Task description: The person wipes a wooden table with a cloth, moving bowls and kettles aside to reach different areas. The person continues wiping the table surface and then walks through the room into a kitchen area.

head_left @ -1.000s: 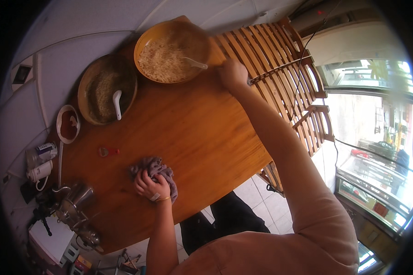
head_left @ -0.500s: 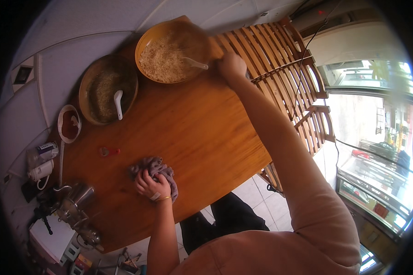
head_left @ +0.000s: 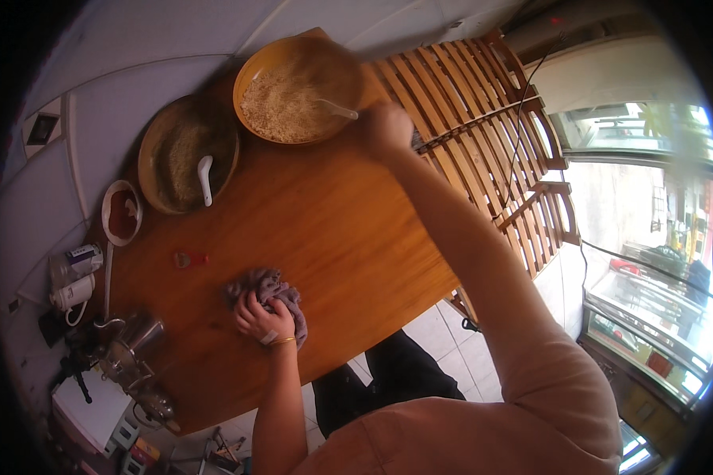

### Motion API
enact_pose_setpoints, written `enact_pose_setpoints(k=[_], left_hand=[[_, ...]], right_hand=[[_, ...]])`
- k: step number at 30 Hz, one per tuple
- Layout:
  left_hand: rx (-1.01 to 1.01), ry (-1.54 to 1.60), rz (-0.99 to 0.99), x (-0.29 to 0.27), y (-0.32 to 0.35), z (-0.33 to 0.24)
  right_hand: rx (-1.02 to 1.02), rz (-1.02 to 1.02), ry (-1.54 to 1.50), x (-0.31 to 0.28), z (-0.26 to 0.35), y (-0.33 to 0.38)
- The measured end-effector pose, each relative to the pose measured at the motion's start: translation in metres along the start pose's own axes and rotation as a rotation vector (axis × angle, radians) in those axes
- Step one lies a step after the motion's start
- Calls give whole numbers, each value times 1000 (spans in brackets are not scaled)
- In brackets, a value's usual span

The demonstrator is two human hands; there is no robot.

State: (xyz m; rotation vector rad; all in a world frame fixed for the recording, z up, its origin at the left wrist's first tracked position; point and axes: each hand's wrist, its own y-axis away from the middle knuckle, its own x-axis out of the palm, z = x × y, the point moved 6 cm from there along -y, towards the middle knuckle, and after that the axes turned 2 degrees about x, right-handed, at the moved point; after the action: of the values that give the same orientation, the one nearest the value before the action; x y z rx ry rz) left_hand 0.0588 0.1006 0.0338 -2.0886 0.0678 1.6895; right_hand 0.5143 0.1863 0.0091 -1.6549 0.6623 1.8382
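- Clutter is seen past the tabletop's (head_left: 348, 237) left edge: a white plug-like device (head_left: 73, 293) with cord, and metal pots (head_left: 131, 348) near the near-left corner.
- A small white-rimmed dish (head_left: 122, 212) with dark red contents is set at the left edge.
- A small red object (head_left: 190, 258) lies just right of the dish, apart from it, on bare wood.
- A dark round bowl (head_left: 187, 154) with grainy contents is placed at the far-left corner; a white spoon (head_left: 205, 176) rests inside it.
- A grey-purple cloth (head_left: 268, 294) lies bunched toward the near edge, left of centre. It is pressed down by the left hand (head_left: 263, 321); the grip is closed over the cloth, fingers curled into its folds. A gold bangle is noted at the wrist.
- An orange bowl (head_left: 299, 89) filled with pale grain is placed at the far edge, touching or just beside the dark bowl. A pale spoon (head_left: 337, 109) lies in it, handle toward the right.
- The right hand (head_left: 388, 127) is held at the far-right corner, just beside the orange bowl's rim. Its grip looks curled; whether anything is pinched cannot be told.
- Slatted wooden chairs (head_left: 483, 119) are stacked against the right edge.
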Motion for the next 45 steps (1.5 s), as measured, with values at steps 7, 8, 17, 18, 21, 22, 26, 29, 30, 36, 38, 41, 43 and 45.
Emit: enact_pose_setpoints(k=[7, 8, 17, 18, 21, 22, 26, 29, 30, 36, 38, 41, 43, 45], left_hand=[[8, -10, 2, 1, 1, -3], [8, -22, 9, 1, 1, -3], [13, -19, -8, 2, 2, -2], [9, -23, -7, 2, 1, -2], [17, -32, -23, 1, 1, -2], [12, -12, -22, 0, 1, -1], [-11, 35, -19, 0, 2, 0], [-7, 27, -33, -1, 2, 0], [-7, 34, -33, -1, 2, 0], [-48, 51, 17, -1, 1, 3], [-43, 50, 6, -2, 0, 2], [-37, 64, -21, -4, -2, 2], [-41, 72, -21, -4, -2, 2], [-39, 74, -28, -4, -3, 2]], right_hand=[[121, -7, -297, 1, 31, 15], [127, 58, -287, 4, 30, 4], [-153, 173, -215, 11, 108, 97], [-426, 102, -249, -2, 124, 109], [-285, 144, -15, -15, 107, 96], [-141, 236, -18, -13, 89, 85], [195, 34, -167, -14, 47, 49], [110, -39, -176, 0, 64, 42], [172, -133, -174, -1, 64, 41], [192, -180, -149, 4, 81, 32], [146, -245, -156, 3, 84, 35], [-33, -284, -218, 8, 100, 48], [-151, -310, -263, 10, 114, 56], [-86, -335, -267, 11, 117, 57]])
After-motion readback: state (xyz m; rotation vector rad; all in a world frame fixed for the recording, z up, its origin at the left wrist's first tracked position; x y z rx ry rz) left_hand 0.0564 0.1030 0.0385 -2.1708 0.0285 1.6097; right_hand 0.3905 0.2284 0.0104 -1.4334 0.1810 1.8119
